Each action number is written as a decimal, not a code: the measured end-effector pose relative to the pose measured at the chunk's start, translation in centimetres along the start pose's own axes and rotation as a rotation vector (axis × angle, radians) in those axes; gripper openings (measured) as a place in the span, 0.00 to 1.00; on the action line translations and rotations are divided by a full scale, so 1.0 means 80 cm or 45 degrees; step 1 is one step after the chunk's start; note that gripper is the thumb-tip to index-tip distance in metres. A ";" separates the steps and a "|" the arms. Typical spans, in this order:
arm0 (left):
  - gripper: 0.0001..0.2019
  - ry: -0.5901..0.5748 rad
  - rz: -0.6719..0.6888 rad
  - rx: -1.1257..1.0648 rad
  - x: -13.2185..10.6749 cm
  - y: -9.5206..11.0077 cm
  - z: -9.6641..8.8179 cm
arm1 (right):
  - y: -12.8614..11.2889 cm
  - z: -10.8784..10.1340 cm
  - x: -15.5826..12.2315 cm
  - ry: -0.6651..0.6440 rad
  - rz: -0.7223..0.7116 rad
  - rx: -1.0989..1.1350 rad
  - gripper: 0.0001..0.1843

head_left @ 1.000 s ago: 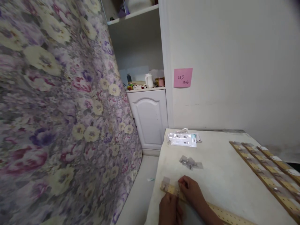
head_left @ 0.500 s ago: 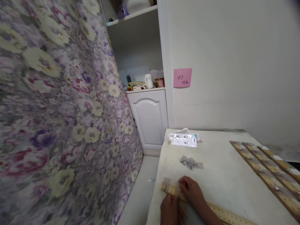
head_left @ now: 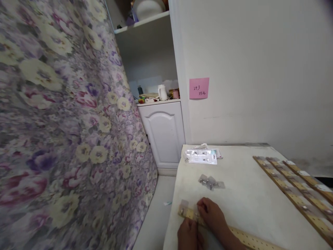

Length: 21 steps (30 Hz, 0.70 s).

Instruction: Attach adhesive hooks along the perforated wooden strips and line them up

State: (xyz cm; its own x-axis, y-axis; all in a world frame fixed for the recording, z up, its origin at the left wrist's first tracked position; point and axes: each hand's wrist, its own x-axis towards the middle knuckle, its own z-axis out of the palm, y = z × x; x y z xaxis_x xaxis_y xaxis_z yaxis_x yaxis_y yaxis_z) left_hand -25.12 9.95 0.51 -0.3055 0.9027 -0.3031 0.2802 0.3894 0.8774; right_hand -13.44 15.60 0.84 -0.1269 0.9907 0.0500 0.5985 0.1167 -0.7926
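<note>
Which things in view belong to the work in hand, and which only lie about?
Seemingly in the work:
- pale, perforated wooden strip by the right hand
- loose, translucent grey squares
- three brown-edged wooden strips

Apparently just lying about:
- white, handled jug
- small white-and-teal scrap

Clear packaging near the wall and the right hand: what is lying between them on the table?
In the head view, a cluster of small see-through grey pieces lies between the packaging and the right hand.
</note>
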 end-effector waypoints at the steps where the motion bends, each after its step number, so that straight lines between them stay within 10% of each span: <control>1: 0.11 -0.018 0.020 -0.020 -0.001 -0.001 0.000 | 0.000 0.000 0.000 0.002 0.000 -0.003 0.08; 21: 0.11 -0.053 0.055 -0.077 -0.004 -0.002 0.001 | 0.000 0.000 -0.001 0.001 -0.007 -0.036 0.07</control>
State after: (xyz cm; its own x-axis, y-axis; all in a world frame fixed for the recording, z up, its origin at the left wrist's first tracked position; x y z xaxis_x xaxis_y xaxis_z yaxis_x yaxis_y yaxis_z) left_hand -24.99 9.61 0.45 -0.2556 0.9258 -0.2785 0.2362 0.3391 0.9106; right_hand -13.46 15.54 0.83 -0.1299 0.9900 0.0548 0.6200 0.1243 -0.7747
